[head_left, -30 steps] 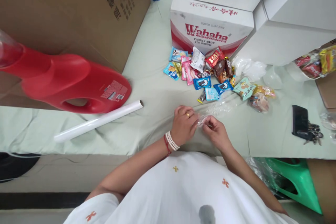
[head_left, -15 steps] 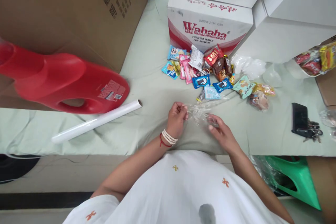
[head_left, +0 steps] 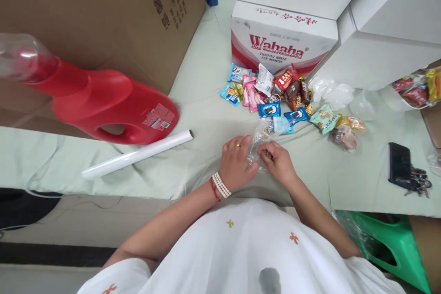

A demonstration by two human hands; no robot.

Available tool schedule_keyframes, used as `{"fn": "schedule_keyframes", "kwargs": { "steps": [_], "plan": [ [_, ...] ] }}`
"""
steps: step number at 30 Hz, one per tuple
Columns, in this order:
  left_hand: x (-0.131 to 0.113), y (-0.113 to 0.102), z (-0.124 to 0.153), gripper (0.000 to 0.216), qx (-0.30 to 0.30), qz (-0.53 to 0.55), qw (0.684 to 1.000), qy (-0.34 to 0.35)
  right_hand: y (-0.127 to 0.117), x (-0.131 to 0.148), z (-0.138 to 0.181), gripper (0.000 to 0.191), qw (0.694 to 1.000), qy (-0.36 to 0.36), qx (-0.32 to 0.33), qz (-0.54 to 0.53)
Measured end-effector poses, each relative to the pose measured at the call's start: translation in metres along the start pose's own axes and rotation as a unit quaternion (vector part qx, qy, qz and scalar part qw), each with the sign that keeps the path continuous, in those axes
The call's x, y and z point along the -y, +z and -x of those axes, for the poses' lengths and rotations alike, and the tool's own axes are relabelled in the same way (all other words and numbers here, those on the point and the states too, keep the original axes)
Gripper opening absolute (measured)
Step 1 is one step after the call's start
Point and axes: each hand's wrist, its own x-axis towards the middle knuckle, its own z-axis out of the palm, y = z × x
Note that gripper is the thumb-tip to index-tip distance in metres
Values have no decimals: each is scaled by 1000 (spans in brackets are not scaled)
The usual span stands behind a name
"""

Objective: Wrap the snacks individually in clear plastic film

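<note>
A crinkled clear plastic bag (head_left: 257,140) lies between my two hands, near the front of the cloth-covered table. My right hand (head_left: 278,161) is closed, pinching the bag's near right side. On the left side, my left hand (head_left: 237,161) is palm down against the bag, fingers stretched and thumb apart. Just beyond the bag lies a light-blue snack packet (head_left: 283,125). Behind it spreads a pile of small wrapped snacks, with a blue packet (head_left: 269,110), a pink packet (head_left: 253,96) and a red packet (head_left: 286,77) among them.
A red jug (head_left: 120,105) and a white tube (head_left: 138,154) lie on the left by a large cardboard box (head_left: 103,23). A Wahaha carton (head_left: 282,41) stands behind the snacks. Right are a snack-filled tub (head_left: 396,100), a black case (head_left: 399,163) with keys, and a green stool (head_left: 389,243).
My left hand has gone from a pinch on the bag to a flatter, spread pose. My right hand has moved left and closed on the bag. The view has shifted slightly.
</note>
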Motion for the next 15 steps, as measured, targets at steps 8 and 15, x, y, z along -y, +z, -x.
{"fn": "schedule_keyframes", "kwargs": {
  "steps": [8,15],
  "plan": [
    [27,18,-19,17,116,219,963,-102,-18,-21,16,17,998,38,-48,-35],
    [30,-2,-5,21,-73,526,796,-290,-17,-49,50,34,968,190,-99,-133]
  ]
}}
